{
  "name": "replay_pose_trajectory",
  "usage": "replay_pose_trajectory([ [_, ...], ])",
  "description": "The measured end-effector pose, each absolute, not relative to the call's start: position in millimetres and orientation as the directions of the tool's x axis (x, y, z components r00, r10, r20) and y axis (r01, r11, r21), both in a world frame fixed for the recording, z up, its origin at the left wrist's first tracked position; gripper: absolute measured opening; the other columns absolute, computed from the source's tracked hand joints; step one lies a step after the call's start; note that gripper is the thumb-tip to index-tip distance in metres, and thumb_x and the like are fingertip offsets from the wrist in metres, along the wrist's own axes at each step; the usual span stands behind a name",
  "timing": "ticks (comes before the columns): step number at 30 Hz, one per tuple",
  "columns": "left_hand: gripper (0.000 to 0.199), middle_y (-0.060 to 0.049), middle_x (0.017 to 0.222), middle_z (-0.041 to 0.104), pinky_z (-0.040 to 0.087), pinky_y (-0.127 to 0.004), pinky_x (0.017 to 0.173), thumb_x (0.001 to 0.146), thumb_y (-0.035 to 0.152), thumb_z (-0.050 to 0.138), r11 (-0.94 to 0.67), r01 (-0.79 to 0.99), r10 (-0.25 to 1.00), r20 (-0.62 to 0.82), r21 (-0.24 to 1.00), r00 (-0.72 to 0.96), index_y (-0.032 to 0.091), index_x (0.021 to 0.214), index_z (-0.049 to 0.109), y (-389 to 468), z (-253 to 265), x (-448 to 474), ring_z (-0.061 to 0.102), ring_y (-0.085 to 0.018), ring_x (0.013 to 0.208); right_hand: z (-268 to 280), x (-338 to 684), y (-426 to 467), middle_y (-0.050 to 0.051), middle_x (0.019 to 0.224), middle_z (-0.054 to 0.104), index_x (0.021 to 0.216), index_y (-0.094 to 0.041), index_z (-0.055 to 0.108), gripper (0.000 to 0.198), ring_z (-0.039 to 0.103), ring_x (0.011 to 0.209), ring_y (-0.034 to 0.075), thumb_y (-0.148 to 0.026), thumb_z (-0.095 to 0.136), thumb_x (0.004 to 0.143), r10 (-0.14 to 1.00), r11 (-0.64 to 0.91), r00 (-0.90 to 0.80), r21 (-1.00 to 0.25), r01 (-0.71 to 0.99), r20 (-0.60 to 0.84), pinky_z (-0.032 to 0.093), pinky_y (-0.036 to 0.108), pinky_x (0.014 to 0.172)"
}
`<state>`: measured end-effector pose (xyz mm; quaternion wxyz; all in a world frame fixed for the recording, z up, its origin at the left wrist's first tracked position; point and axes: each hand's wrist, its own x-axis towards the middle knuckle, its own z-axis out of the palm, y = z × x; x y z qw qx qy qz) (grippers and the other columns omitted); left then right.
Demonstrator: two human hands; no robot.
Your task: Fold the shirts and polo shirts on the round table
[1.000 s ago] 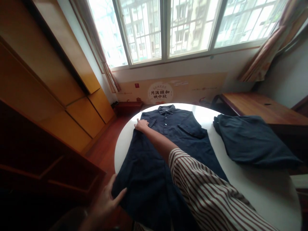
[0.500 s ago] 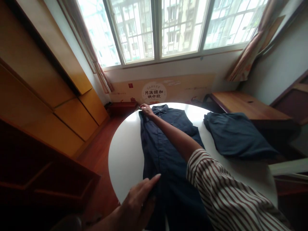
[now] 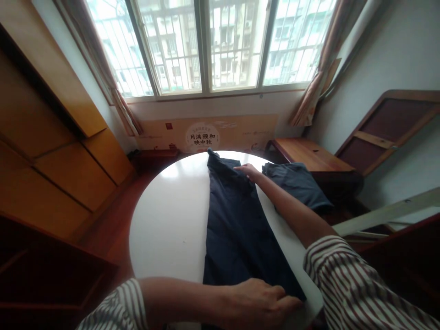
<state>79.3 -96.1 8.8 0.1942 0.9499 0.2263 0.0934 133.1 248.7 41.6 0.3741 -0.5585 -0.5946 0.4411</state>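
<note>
A dark navy shirt [image 3: 233,220] lies lengthwise on the round white table [image 3: 165,220], folded over into a narrow strip with its collar end [image 3: 213,156] away from me. Near the front, my left hand [image 3: 259,300] reaches across the lower end, its fingers closed on the cloth by the right corner; the fingertips are partly hidden. My right hand [image 3: 249,171] is stretched out to the far right edge of the shirt, with thumb and fingers pinched on the fabric.
A folded dark garment [image 3: 295,183] rests at the table's right edge. Beyond it stands a wooden desk [image 3: 312,156]. Yellow cabinets [image 3: 68,169] line the left wall, and a barred window [image 3: 227,50] is ahead. A pale bar [image 3: 388,211] juts in at right.
The shirt, spread front-up before, is now folded lengthwise, left side over to the right. Both hands moved right with the cloth. My view has shifted a little to the right.
</note>
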Motion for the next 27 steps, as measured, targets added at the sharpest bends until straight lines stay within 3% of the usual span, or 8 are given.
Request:
replay_pose_trajectory([
  [3,0.05,-0.01,0.096,0.066,0.042,-0.03,0.051,0.096,0.028,0.046,-0.826,0.414,0.479,0.091,0.383,0.873,0.012,0.142,0.036,-97.3,0.1,80.1,0.065,-0.021,0.068,34.9,125.9,251.7,0.0,0.055,0.056,0.064,-0.012,0.06,0.024,0.053,0.056,0.015,-0.01,0.084,0.057,0.984,-0.098,-0.105,-0.929,0.357,-0.144,0.043,0.026,0.054],
  [5,0.047,-0.008,0.095,0.065,0.043,-0.029,0.053,0.097,0.03,0.045,-0.835,0.411,0.472,0.093,0.364,0.877,0.012,0.14,0.036,-98.4,2.3,78.2,0.064,-0.02,0.07,36.6,114.9,253.8,-0.001,0.054,0.056,0.067,-0.011,0.062,0.023,0.054,0.055,0.014,-0.004,0.082,0.057,0.976,-0.117,-0.137,-0.937,0.328,-0.17,0.045,0.025,0.054],
  [13,0.037,-0.006,0.093,0.058,0.044,-0.028,0.061,0.101,0.023,0.037,-0.9,0.361,0.401,0.142,0.243,0.905,0.012,0.137,0.037,-99.9,30.0,75.8,0.06,-0.017,0.071,57.5,98.7,269.2,0.004,0.089,0.07,0.108,-0.014,0.065,0.018,0.066,0.074,0.014,-0.017,0.063,0.09,0.952,-0.189,-0.221,-0.975,0.114,-0.21,0.055,0.026,0.069],
  [16,0.036,-0.006,0.093,0.058,0.044,-0.027,0.057,0.102,0.023,0.033,-0.906,0.337,0.38,0.136,0.257,0.915,0.012,0.136,0.036,-99.3,26.8,83.0,0.059,-0.017,0.069,48.7,120.3,273.1,0.009,0.113,0.065,0.119,-0.014,0.06,0.03,0.065,0.093,0.019,-0.031,0.061,0.095,0.932,-0.298,-0.174,-0.945,0.135,-0.319,0.056,0.037,0.079],
  [19,0.035,-0.007,0.093,0.058,0.043,-0.028,0.052,0.101,0.022,0.034,-0.904,0.308,0.354,0.115,0.296,0.928,0.012,0.135,0.037,-98.8,17.5,90.6,0.059,-0.017,0.066,34.5,139.9,273.0,0.009,0.124,0.06,0.125,-0.016,0.057,0.036,0.062,0.103,0.022,-0.036,0.06,0.095,0.909,-0.37,-0.142,-0.915,0.16,-0.392,0.055,0.043,0.086],
  [22,0.036,-0.007,0.089,0.058,0.043,-0.029,0.051,0.101,0.022,0.033,-0.915,0.299,0.345,0.141,0.27,0.928,0.012,0.135,0.037,-99.4,8.8,94.9,0.059,-0.018,0.065,27.5,145.0,274.2,0.009,0.116,0.063,0.121,-0.015,0.059,0.032,0.065,0.096,0.02,-0.033,0.061,0.095,0.908,-0.37,-0.139,-0.912,0.175,-0.395,0.056,0.04,0.081],
  [25,0.037,-0.006,0.088,0.059,0.043,-0.03,0.053,0.101,0.023,0.034,-0.929,0.294,0.335,0.176,0.225,0.926,0.012,0.136,0.037,-100.0,1.3,97.6,0.06,-0.019,0.068,32.0,136.9,278.8,0.005,0.09,0.069,0.112,-0.013,0.064,0.024,0.066,0.075,0.017,-0.017,0.066,0.088,0.937,-0.296,-0.14,-0.941,0.163,-0.319,0.056,0.031,0.069],
  [27,0.036,-0.006,0.087,0.059,0.042,-0.031,0.052,0.101,0.025,0.037,-0.93,0.303,0.339,0.173,0.206,0.925,0.013,0.134,0.039,-99.7,-4.1,99.7,0.06,-0.019,0.068,38.1,130.0,282.2,0.002,0.081,0.07,0.112,-0.015,0.065,0.029,0.065,0.067,0.015,-0.008,0.065,0.084,0.957,-0.231,-0.146,-0.963,0.141,-0.251,0.055,0.027,0.064],
])
